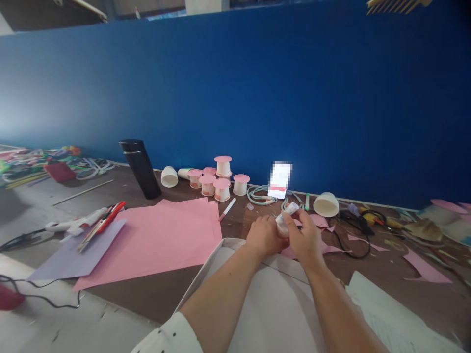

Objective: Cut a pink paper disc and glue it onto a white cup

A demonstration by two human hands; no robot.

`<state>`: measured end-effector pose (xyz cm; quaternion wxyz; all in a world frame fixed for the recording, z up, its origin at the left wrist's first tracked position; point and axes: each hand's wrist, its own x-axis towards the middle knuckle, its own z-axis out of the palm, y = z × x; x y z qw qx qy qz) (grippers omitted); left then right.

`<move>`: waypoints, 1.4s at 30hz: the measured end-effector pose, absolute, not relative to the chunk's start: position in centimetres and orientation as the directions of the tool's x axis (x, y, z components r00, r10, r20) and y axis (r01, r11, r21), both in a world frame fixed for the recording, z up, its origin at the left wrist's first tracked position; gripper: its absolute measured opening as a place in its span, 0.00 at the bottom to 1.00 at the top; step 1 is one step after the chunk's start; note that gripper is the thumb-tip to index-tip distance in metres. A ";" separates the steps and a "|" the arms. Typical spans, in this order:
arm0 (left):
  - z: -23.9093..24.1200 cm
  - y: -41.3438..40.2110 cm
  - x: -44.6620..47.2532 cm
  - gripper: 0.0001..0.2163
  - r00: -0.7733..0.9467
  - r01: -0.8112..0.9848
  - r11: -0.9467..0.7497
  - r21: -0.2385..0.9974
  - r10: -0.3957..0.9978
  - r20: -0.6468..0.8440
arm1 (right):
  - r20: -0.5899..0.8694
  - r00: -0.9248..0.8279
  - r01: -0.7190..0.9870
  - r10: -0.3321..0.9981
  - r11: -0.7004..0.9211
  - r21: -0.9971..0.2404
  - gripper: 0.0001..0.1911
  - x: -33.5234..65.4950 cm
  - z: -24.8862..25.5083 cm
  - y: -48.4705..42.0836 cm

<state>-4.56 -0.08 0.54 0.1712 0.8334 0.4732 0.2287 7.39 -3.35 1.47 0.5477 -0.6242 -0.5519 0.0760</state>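
Observation:
A small white object (282, 224), shaped like a tube or small bottle, is tilted up to the right between my hands. My left hand (263, 236) is closed around its lower part, with most of its fingers hidden. The fingers and thumb of my right hand (306, 238) press on it from the right. Pink paper scraps (319, 220) lie beside and beneath my hands. Just beyond them stands a lit phone (278, 181), leaning near the blue partition with its screen blurred.
Several paper cups topped with pink discs (221, 190) cluster left of the phone. A black flask (142, 171), pink sheets (172, 240), a red utility knife (106, 220) and a white glue gun (77, 224) are farther left. An overturned cup (326, 204) and cables (362, 223) lie right.

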 end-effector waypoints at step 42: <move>0.9 -0.4 -4.8 0.24 0.401 0.729 -0.461 0.505 0.886 0.231 | 0.481 0.480 0.652 0.734 0.068 -0.755 0.25 9.7 2.3 -4.0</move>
